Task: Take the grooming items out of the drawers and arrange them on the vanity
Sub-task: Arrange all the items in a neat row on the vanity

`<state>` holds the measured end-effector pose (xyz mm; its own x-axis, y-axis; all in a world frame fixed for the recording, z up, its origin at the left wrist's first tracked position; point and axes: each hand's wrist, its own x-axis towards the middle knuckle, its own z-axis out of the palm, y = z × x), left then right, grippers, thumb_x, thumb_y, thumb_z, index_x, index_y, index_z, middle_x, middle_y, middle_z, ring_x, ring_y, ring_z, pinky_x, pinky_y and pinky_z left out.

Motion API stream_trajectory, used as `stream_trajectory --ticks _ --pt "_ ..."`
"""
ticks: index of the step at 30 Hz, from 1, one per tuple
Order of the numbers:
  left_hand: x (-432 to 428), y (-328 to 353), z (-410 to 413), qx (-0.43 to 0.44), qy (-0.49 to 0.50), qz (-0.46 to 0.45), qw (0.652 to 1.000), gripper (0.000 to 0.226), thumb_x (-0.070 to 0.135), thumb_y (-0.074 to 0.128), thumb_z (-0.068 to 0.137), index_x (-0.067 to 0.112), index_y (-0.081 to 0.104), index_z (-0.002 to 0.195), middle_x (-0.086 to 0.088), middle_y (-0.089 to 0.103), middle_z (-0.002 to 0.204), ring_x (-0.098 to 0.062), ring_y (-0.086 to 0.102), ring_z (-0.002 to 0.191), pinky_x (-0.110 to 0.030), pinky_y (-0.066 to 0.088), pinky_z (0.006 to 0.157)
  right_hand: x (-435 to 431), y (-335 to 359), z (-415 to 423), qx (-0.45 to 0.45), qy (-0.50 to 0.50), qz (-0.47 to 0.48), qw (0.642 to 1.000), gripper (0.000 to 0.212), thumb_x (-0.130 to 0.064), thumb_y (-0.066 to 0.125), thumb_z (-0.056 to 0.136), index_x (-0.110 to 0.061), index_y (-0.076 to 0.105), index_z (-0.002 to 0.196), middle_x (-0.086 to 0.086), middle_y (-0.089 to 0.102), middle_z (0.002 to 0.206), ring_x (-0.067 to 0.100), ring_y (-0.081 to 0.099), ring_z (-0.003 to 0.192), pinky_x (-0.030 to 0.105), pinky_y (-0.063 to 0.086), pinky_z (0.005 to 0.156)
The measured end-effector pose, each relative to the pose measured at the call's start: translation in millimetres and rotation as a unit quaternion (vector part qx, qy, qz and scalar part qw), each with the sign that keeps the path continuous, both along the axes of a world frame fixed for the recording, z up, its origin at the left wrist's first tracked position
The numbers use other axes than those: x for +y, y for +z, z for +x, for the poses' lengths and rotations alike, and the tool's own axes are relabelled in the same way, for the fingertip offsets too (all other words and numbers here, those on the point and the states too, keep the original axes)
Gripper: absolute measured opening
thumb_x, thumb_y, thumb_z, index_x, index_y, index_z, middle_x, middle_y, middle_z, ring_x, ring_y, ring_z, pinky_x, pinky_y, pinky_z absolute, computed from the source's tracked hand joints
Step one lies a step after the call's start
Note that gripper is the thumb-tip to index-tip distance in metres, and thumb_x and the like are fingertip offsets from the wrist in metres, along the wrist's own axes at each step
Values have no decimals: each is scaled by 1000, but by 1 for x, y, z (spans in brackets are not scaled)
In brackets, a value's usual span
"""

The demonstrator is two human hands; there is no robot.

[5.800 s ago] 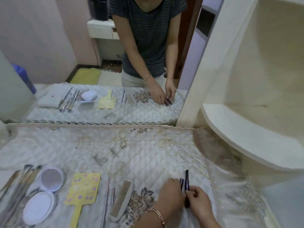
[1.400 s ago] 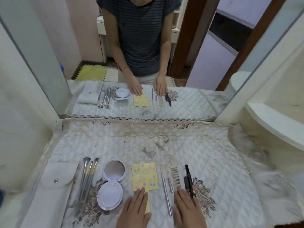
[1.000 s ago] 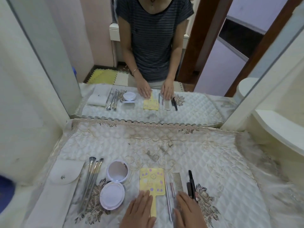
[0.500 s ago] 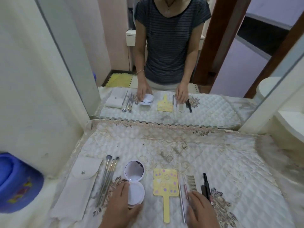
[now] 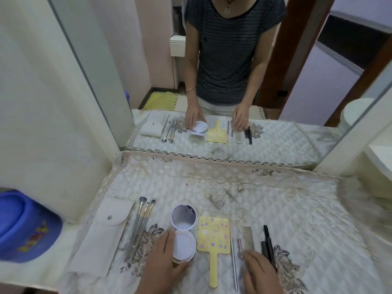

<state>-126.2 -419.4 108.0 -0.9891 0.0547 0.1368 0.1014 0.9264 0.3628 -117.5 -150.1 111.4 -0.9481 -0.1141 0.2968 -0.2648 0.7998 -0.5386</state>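
Note:
Grooming items lie in a row on the quilted vanity cloth [image 5: 212,187]: a white snap pouch [image 5: 101,234], several makeup brushes [image 5: 140,225], an open white compact [image 5: 183,217], a yellow hand mirror [image 5: 213,236], a thin metal tool [image 5: 234,264], a small pink tube [image 5: 239,245], a metal comb [image 5: 248,237] and black pencils [image 5: 267,242]. My left hand [image 5: 161,266] curls around the compact's lower half, fingers on its left side and thumb beneath it. My right hand [image 5: 261,274] rests flat over the comb's near end, beside the pencils.
A large mirror [image 5: 233,92] stands along the back of the vanity and reflects the row and a person. A blue plastic tub [image 5: 23,225] sits low at the left. A cream wall panel [image 5: 53,102] bounds the left, a rounded shelf [image 5: 379,166] the right.
My left hand has moved left from the yellow hand mirror's handle to the compact and closed around its lower half. My right hand stays at the comb. The view has shifted left.

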Motion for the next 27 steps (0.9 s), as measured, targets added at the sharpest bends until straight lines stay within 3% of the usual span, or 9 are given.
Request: stream_trajectory --ticks 5,8,10,13,16,18,21,24,27 --pt "-56 16 17 25 79 -9 996 64 60 15 89 14 50 116 -11 57 118 -22 42 107 -28 32 90 -38 6 -17 19 16 15 1000 66 -48 17 93 -12 71 88 7 69 92 14 50 89 20 38 86" --pt "-112 21 16 4 126 -35 991 69 56 12 91 7 53 116 -24 61 117 -27 39 111 -26 20 105 -88 16 -24 37 36 -18 999 36 -36 26 93 -19 56 102 -1 52 104 13 49 91 6 19 105" --pt "-146 22 12 -2 132 -42 990 69 54 10 92 7 54 116 -26 60 119 -27 37 114 -14 2 111 -136 14 -24 48 79 -11 996 37 -37 23 95 -19 52 108 -2 52 110 12 49 96 4 19 103" --pt "-185 17 6 -51 73 -34 995 61 54 10 93 18 44 129 -18 46 138 -26 25 131 -12 -2 111 -215 18 -24 39 136 26 990 45 -38 18 95 -18 54 113 3 67 111 11 53 105 15 35 100" --pt "-208 10 2 -52 17 -38 998 57 55 12 93 31 14 145 1 0 158 -5 -8 143 -15 0 112 -273 16 -34 -24 154 108 982 59 -37 12 94 -16 66 106 3 71 109 17 66 100 29 58 79" --pt "-211 7 1 -75 0 -30 997 58 56 13 92 28 24 142 -5 16 153 -6 -3 144 -15 0 112 -292 15 -45 -79 103 152 980 69 -35 4 94 -19 70 102 -1 72 108 15 68 98 32 58 72" --pt "-206 5 2 -101 -6 -16 995 60 56 10 92 23 34 135 -9 22 148 -15 29 131 -15 -6 113 -297 0 -49 -66 56 201 976 75 -33 -2 95 -21 72 100 -3 72 109 22 58 115 30 54 82" --pt "-204 0 -2 -85 -14 9 996 57 55 9 92 24 26 136 1 -9 157 -7 15 140 -13 -5 112 -297 -19 -47 -41 52 259 964 71 -30 1 95 -15 70 103 2 67 118 24 7 143 33 32 103" --pt "-200 -7 -3 -59 -5 15 998 59 54 9 92 21 34 133 3 -14 156 -3 9 142 -13 -6 112 -290 -24 -39 -27 54 257 964 65 -28 5 96 -10 67 107 5 21 155 25 17 140 29 11 112"
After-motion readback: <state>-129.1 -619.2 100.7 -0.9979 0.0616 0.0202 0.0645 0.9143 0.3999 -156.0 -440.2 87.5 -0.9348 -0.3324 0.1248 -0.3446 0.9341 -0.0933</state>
